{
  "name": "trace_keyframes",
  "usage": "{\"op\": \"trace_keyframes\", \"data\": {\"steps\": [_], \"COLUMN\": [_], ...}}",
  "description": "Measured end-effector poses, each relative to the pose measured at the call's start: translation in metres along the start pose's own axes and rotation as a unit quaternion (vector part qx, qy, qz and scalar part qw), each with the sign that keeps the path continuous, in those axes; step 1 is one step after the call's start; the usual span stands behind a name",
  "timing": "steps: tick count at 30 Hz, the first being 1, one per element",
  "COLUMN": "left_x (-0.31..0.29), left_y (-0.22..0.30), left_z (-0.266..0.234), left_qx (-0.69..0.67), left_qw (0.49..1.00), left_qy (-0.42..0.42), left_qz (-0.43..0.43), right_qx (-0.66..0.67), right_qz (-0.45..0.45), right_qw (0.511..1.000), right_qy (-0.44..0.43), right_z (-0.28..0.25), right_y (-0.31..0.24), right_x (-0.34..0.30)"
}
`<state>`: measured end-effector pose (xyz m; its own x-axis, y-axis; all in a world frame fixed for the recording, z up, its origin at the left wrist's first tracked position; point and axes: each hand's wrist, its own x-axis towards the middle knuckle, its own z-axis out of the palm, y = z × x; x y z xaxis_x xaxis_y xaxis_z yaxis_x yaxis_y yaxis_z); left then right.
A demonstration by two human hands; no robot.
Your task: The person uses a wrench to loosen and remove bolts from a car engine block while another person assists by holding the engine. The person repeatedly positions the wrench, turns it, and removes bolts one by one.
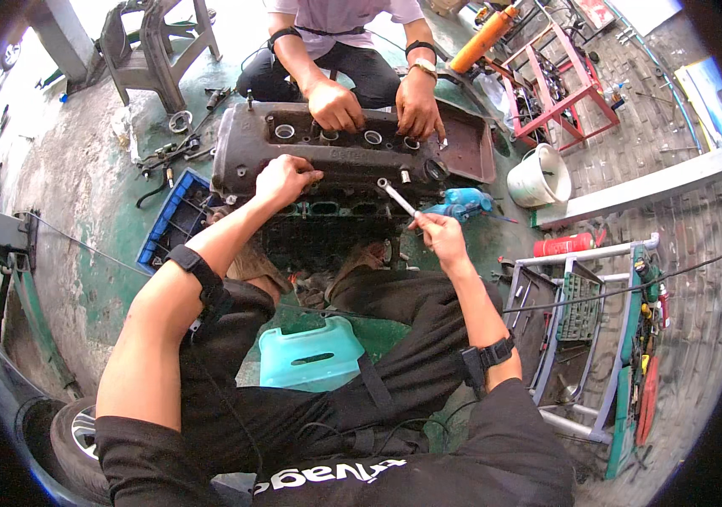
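A dark brown engine valve cover with a row of round holes sits on the engine in front of me. My right hand is closed around the shank of a silver wrench. The wrench's ring end lies at the cover's near edge, beside a small metal stud. At that same edge, further left, my left hand has its fingers pinched together against the cover; anything between them is hidden. Across the engine, a co-worker's two hands touch the cover's far side, near the holes and a black round cap.
A blue plastic tray lies left of the engine, and a blue object lies right of it. Between my legs stands a turquoise plastic stool. A white bucket, a red cylinder and a tool cart are on my right.
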<state>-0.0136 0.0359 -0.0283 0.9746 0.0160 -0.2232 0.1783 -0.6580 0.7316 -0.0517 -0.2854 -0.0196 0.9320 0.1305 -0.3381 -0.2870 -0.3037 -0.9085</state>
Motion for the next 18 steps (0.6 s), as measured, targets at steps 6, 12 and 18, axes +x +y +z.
{"op": "trace_keyframes", "data": {"steps": [6, 12, 18], "left_x": [0.002, 0.003, 0.002], "left_y": [-0.003, -0.004, -0.004], "left_z": [0.004, 0.002, 0.005], "left_qx": [0.033, 0.026, 0.026], "left_qw": [0.999, 1.0, 0.999], "left_qy": [0.018, 0.003, 0.024], "left_qz": [0.009, 0.002, 0.018], "right_qx": [-0.09, -0.055, 0.004], "right_qz": [0.028, 0.033, 0.033], "right_qw": [0.995, 0.998, 0.999], "right_qy": [-0.017, -0.026, -0.024], "right_z": [-0.01, -0.009, -0.019], "right_y": [-0.011, -0.01, 0.0], "right_x": [0.024, 0.021, 0.023]}}
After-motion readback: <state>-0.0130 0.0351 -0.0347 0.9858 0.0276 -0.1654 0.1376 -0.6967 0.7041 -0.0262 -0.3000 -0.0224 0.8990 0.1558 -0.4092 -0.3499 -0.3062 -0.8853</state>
